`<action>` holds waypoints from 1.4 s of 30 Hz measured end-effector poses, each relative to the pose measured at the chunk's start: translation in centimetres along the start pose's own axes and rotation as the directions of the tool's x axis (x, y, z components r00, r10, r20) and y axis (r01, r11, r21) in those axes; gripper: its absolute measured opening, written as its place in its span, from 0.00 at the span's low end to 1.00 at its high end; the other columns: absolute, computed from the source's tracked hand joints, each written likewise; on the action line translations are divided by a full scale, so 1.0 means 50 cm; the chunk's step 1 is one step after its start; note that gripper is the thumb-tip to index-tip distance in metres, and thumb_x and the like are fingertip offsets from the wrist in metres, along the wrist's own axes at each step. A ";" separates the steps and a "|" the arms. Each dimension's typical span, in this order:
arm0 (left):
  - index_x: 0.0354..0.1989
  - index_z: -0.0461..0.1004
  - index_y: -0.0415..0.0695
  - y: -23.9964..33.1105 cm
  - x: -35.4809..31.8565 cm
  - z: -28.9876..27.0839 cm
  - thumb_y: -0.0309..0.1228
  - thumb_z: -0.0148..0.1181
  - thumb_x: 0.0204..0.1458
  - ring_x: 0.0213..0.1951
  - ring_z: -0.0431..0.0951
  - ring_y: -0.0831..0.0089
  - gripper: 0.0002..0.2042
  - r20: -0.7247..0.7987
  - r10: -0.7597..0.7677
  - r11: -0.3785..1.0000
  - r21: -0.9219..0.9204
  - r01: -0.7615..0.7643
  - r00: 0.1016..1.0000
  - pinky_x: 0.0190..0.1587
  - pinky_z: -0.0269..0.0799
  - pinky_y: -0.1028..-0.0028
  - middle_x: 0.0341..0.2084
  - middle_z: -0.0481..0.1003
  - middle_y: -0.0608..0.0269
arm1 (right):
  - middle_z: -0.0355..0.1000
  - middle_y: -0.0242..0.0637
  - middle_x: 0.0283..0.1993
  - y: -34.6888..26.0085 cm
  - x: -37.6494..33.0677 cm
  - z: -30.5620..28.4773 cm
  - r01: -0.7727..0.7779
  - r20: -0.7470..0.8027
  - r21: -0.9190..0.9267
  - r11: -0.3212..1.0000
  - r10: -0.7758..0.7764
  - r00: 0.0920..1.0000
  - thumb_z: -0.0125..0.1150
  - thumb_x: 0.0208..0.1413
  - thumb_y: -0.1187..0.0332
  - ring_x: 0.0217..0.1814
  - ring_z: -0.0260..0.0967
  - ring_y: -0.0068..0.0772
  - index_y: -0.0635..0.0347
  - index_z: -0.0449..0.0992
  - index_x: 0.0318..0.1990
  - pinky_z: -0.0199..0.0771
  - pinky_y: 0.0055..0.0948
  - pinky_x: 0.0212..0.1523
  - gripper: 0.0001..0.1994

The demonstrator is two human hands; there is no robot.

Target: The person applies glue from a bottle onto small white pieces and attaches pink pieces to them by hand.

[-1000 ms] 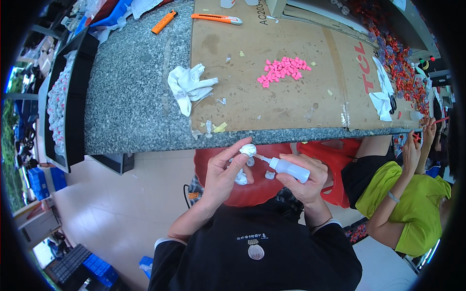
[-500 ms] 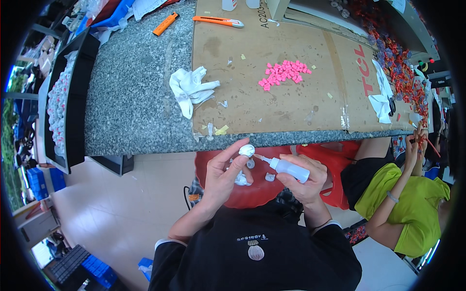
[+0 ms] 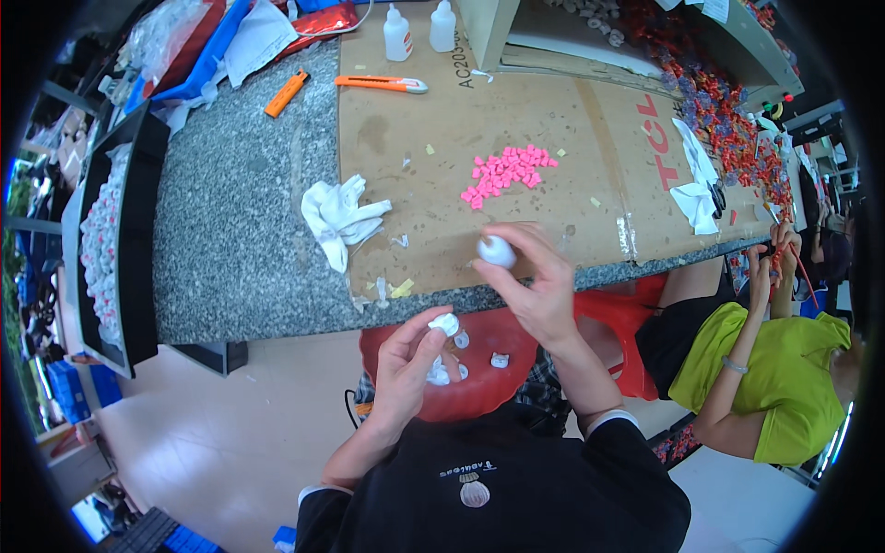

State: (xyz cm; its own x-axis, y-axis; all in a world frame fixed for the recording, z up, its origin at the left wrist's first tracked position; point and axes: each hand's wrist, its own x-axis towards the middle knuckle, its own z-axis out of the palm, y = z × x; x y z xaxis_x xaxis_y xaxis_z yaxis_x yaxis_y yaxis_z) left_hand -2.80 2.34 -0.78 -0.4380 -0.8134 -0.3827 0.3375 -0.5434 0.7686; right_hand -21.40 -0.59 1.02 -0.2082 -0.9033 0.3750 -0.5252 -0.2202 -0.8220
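Note:
My left hand [image 3: 406, 364] pinches a small white piece [image 3: 445, 323] over a red basin [image 3: 498, 392] on my lap. A few more small white pieces [image 3: 499, 359] lie in the basin. My right hand [image 3: 539, 286] is raised to the table's front edge and grips a white squeeze bottle [image 3: 498, 251], seen end-on. A pile of pink pieces [image 3: 507, 170] lies on the cardboard sheet [image 3: 442, 120] just beyond that hand.
A crumpled white cloth [image 3: 341, 214] lies at the cardboard's left edge. Two orange utility knives [image 3: 380, 83] and two white bottles [image 3: 398, 32] sit at the back. A black tray [image 3: 111, 240] of small parts stands at left. A person in a yellow-green shirt [image 3: 784, 369] works at right.
My right hand has lifted the squeeze bottle from beside my left hand up to the table edge. My left hand stays low with the white piece.

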 end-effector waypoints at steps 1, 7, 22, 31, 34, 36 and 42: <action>0.50 0.67 0.36 -0.001 0.002 0.001 0.30 0.48 0.58 0.19 0.73 0.74 0.14 0.007 -0.002 1.000 0.009 0.002 1.000 0.24 0.68 0.79 0.35 0.73 0.57 | 0.72 0.36 0.39 0.006 0.005 0.018 -0.071 0.006 0.056 0.996 0.071 0.997 0.64 0.41 0.78 0.43 0.69 0.28 0.63 0.73 0.40 0.68 0.26 0.44 0.14; 0.49 0.67 0.34 -0.003 0.002 -0.005 0.30 0.48 0.58 0.19 0.73 0.74 0.15 -0.011 -0.026 1.000 -0.005 0.026 1.000 0.23 0.68 0.80 0.35 0.74 0.55 | 0.72 0.36 0.41 -0.003 0.026 0.034 -0.159 0.066 0.144 0.977 0.151 0.986 0.65 0.43 0.75 0.40 0.69 0.25 0.63 0.73 0.42 0.68 0.23 0.42 0.15; 0.50 0.67 0.36 0.002 0.013 0.007 0.29 0.49 0.57 0.21 0.75 0.75 0.15 0.081 -0.083 0.996 -0.037 0.086 0.993 0.30 0.73 0.75 0.34 0.73 0.56 | 0.70 0.44 0.40 0.084 0.093 -0.087 0.078 0.170 -0.306 0.949 -0.026 0.985 0.48 0.52 0.80 0.39 0.69 0.44 0.66 0.72 0.43 0.68 0.31 0.40 0.11; 0.51 0.66 0.36 0.000 0.018 0.011 0.29 0.48 0.58 0.21 0.75 0.75 0.15 0.099 -0.090 0.995 -0.037 0.094 0.991 0.30 0.72 0.76 0.34 0.73 0.56 | 0.70 0.36 0.30 0.077 0.061 -0.104 -0.168 0.139 -0.204 0.964 0.198 0.970 0.58 0.47 0.77 0.32 0.68 0.28 0.65 0.76 0.35 0.67 0.24 0.32 0.06; 0.51 0.66 0.36 -0.001 0.017 0.013 0.29 0.49 0.57 0.21 0.75 0.75 0.15 0.081 -0.088 0.996 -0.025 0.090 0.993 0.28 0.71 0.77 0.34 0.73 0.57 | 0.70 0.35 0.29 0.092 0.064 -0.087 0.000 0.120 -0.293 0.956 0.036 0.992 0.59 0.47 0.77 0.31 0.68 0.28 0.65 0.75 0.33 0.67 0.25 0.30 0.05; 0.51 0.66 0.36 0.000 0.015 0.013 0.29 0.49 0.57 0.21 0.75 0.76 0.15 0.060 -0.085 0.996 -0.019 0.087 0.995 0.28 0.70 0.77 0.33 0.73 0.58 | 0.69 0.36 0.30 0.090 0.063 -0.079 0.079 0.116 -0.315 0.946 -0.044 0.992 0.60 0.47 0.76 0.32 0.68 0.30 0.65 0.74 0.31 0.68 0.26 0.31 0.04; 0.51 0.67 0.37 -0.002 0.019 0.015 0.30 0.50 0.57 0.21 0.74 0.77 0.15 0.046 -0.051 0.999 0.013 0.050 0.998 0.24 0.66 0.81 0.30 0.73 0.60 | 0.69 0.38 0.33 0.075 0.047 -0.073 -0.091 0.048 -0.219 0.971 0.104 0.993 0.61 0.45 0.74 0.37 0.67 0.40 0.63 0.74 0.30 0.67 0.33 0.36 0.04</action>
State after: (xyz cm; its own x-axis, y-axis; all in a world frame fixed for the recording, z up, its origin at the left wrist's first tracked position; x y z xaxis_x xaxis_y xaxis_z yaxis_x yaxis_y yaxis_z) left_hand -3.88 1.79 -0.80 -0.4922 -0.7745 -0.3973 0.3046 -0.5808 0.7549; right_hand -26.89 -2.20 0.40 -0.2219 -0.9378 0.2670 -0.6723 -0.0512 -0.7385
